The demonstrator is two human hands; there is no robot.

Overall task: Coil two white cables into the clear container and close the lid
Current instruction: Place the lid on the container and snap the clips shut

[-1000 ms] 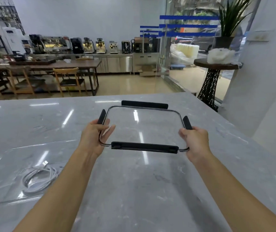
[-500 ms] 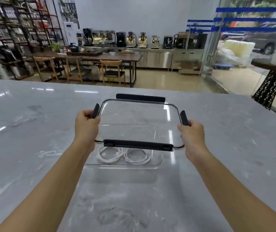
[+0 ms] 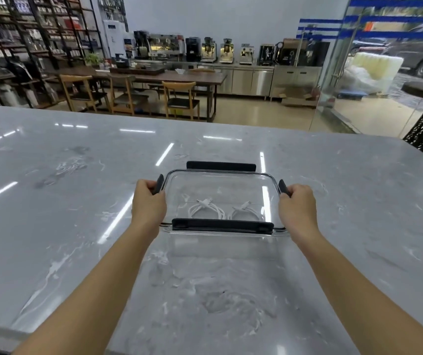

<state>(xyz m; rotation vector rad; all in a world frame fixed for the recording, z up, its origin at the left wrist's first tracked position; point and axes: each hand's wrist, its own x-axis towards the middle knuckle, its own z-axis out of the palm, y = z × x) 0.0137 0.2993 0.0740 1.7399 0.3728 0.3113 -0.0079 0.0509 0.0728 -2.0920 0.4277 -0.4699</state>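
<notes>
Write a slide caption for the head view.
Left hand and right hand hold the lid over the container of white cables.

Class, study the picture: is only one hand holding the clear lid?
No, the left hand and the right hand each grip one end of the lid.

A coffee-equipment showroom or shop: a row of espresso machines (image 3: 206,49) lines steel cabinets (image 3: 246,80), stocked shelves (image 3: 25,47) fill the left wall, a wooden table (image 3: 179,76) with chairs (image 3: 179,97) stands mid-floor, and a glass front (image 3: 333,85) faces a car (image 3: 420,52) outside. The marble worktop (image 3: 51,201) is nearest.
</notes>
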